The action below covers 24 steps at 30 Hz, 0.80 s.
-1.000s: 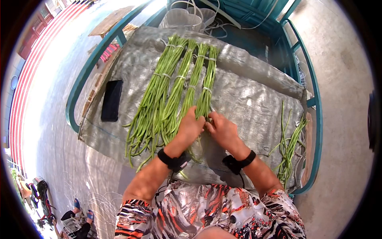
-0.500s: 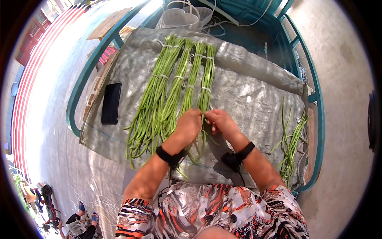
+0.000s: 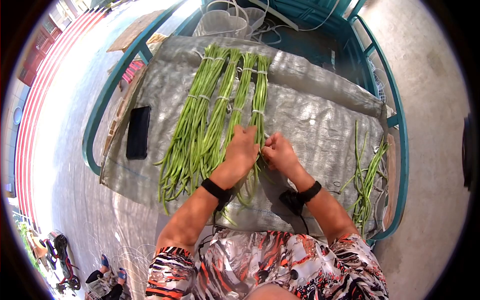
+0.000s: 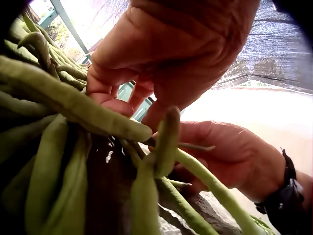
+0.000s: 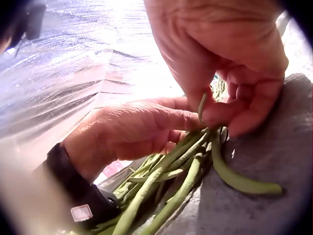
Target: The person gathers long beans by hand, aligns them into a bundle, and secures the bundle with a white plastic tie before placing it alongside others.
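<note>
Tied bundles of long green beans (image 3: pixel 192 120) lie side by side on a grey woven sheet, with pale ties round their upper parts. My left hand (image 3: pixel 242 150) grips the lower part of the rightmost bundle (image 3: pixel 260 92), thumb and fingers curled about the beans. Against the right side of the same bundle, my right hand (image 3: pixel 281 155) pinches with thumb and fingertips. In the right wrist view, the fingertips of both hands meet at the beans (image 5: pixel 188 171), and one curved bean (image 5: pixel 244 182) sticks out sideways. What lies between the pinching fingertips is mostly hidden.
A black phone (image 3: pixel 138 132) lies left on the sheet (image 3: pixel 310 120). Loose long beans (image 3: pixel 367 180) lie at the right edge. Teal metal rails (image 3: pixel 397 150) border both sides. Clear plastic containers (image 3: pixel 220 24) stand at the back. Another person's feet (image 3: pixel 105 261) show at lower left.
Both hands stay at the rightmost bundle. The left hand has shifted slightly upward over the beans, and the right hand has drawn a little to the right, its fingers curling more.
</note>
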Available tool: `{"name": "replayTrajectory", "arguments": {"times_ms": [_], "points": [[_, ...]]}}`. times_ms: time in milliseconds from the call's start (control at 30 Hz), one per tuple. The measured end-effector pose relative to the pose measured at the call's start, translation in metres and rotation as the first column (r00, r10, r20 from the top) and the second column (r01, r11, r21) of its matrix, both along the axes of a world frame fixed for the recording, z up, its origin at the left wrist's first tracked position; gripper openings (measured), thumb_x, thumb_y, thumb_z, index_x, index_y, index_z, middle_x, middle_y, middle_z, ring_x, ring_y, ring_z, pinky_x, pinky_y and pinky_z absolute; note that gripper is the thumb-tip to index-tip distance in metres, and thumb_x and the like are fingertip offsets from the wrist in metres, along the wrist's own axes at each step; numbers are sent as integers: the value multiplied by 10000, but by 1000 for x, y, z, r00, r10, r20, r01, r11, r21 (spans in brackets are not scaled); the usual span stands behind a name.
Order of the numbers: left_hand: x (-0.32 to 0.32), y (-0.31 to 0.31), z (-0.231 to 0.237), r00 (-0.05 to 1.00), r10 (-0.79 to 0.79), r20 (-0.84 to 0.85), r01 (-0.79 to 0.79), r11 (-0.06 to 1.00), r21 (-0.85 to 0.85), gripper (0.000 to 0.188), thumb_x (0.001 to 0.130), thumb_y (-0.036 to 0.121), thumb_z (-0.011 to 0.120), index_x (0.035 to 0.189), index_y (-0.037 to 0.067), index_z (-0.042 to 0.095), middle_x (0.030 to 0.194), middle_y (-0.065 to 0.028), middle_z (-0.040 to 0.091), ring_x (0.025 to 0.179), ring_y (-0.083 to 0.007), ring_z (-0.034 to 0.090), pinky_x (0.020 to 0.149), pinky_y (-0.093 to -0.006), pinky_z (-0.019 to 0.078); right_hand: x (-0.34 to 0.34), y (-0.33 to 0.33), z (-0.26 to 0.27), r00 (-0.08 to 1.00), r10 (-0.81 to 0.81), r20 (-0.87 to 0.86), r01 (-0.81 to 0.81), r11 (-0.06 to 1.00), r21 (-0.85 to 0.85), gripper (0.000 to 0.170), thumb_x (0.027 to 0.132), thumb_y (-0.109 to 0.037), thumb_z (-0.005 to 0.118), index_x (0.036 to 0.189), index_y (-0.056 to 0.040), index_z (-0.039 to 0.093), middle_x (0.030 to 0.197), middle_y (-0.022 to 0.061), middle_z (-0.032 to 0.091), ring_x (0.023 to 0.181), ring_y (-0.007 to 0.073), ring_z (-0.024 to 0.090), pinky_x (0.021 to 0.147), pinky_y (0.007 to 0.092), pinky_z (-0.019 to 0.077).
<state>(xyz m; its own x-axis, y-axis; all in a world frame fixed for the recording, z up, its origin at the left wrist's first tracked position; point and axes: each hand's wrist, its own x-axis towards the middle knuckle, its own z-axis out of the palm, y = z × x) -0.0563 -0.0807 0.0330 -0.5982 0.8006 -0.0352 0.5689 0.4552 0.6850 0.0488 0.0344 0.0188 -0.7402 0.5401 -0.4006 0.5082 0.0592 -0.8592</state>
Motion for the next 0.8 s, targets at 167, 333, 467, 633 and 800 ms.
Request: {"name": "replayTrajectory", "arguments": {"times_ms": [167,333,467,633,800], "points": [[-1,6,-46,998,-27,-64,33,995,99,501,848,218,620,1305,80,468,1182,-212,476,989,-355,529,841,-395,462,5,3,6,972,168,162,-228,839,494,191,822,-249,567,876,-67,587,818,124,657,746,283,638,681,398,497],[7,2,-4,983,-67,-168,58,997,-58,545,851,352,615,1322,120,469,1238,-218,463,1107,-370,473,934,-413,424,-30,42,28,993,85,78,-114,809,577,292,845,-329,532,944,-72,629,875,150,668,878,339,623,760,440,473],[11,-1,1,965,-163,-204,124,974,-189,584,845,390,618,1348,149,444,1279,-220,438,1180,-384,404,957,-408,415,-77,71,31,975,5,220,-147,759,634,483,859,-451,518,1023,-6,605,962,202,660,914,370,626,791,450,482],[17,-2,1,954,-188,-233,136,965,-224,582,812,316,651,1335,157,450,1288,-254,404,1167,-407,399,959,-428,419,-119,77,15,941,-55,334,-177,762,623,642,818,-490,569,1134,67,526,1042,227,646,971,364,632,838,426,491],[17,-2,4,948,-205,-241,144,958,-248,408,768,199,653,1156,103,569,1280,-260,401,1130,-387,431,844,-430,490,-132,70,8,959,-117,260,-62,804,591,576,776,-358,627,1138,72,502,1041,244,638,955,383,630,832,442,482]]}}
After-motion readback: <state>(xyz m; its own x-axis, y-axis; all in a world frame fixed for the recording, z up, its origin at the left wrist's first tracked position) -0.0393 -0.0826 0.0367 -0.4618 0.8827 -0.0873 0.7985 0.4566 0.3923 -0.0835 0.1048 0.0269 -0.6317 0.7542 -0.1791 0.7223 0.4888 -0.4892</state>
